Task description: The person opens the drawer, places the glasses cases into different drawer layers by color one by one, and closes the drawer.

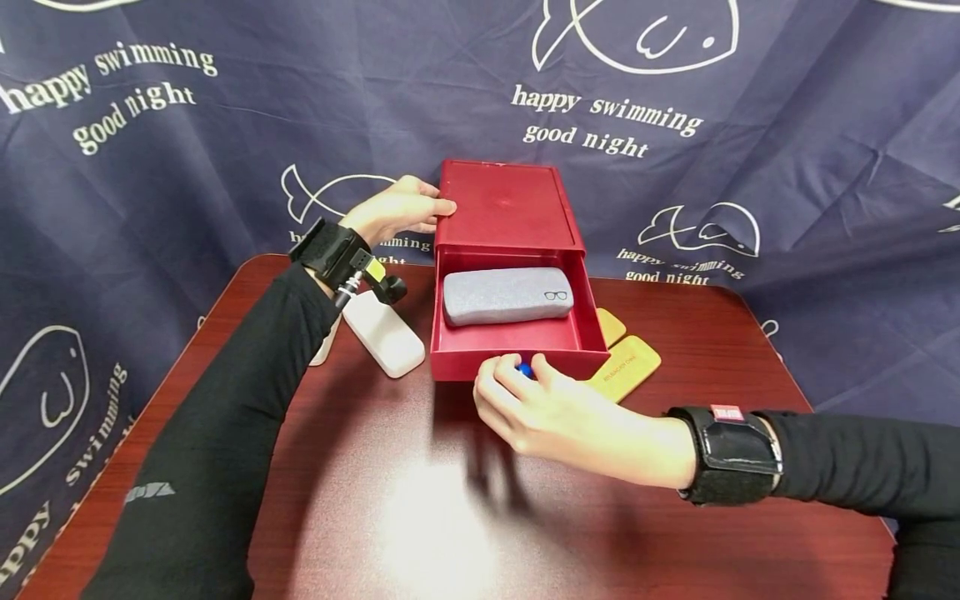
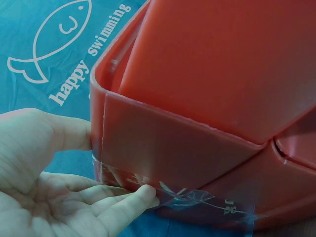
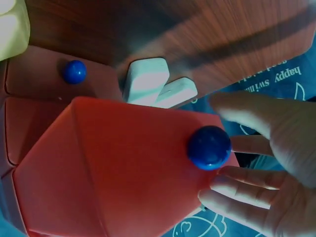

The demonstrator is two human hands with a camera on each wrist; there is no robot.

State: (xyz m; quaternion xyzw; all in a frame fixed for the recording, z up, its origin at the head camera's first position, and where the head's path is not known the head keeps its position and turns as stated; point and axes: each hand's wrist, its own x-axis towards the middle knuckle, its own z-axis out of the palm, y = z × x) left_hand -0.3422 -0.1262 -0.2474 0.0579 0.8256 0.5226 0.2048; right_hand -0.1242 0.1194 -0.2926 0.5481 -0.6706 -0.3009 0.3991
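I see the red box (image 1: pixel 501 204) standing near the far middle of the bench (image 1: pixel 420 517), with its drawer (image 1: pixel 517 337) pulled out toward me. A grey glasses case (image 1: pixel 507 295) lies flat inside the drawer, close to its back.

My left hand (image 1: pixel 397 210) rests against the box's left rear side. In the left wrist view its fingers (image 2: pixel 123 202) lie straight along the lower wall, touching a strip of clear tape there, with the thumb pressed against the rounded corner; the hand is flat and relaxed, not curled round anything.

My right hand (image 1: pixel 536 408) sits at the drawer's front wall, where the blue knob (image 1: pixel 525 369) peeks out between thumb and fingers. In the right wrist view the knob (image 3: pixel 209 147) lies just beside the fingertips (image 3: pixel 232 190), which are spread and loosely bent; I cannot tell from these views whether they actually pinch it.

A white case (image 1: pixel 382 333) lies just left of the drawer, and two yellow cases (image 1: pixel 624 367) lie just right of it, partly tucked behind its corner. A dark blue cloth (image 1: pixel 787 150) printed with fish hangs behind the bench.
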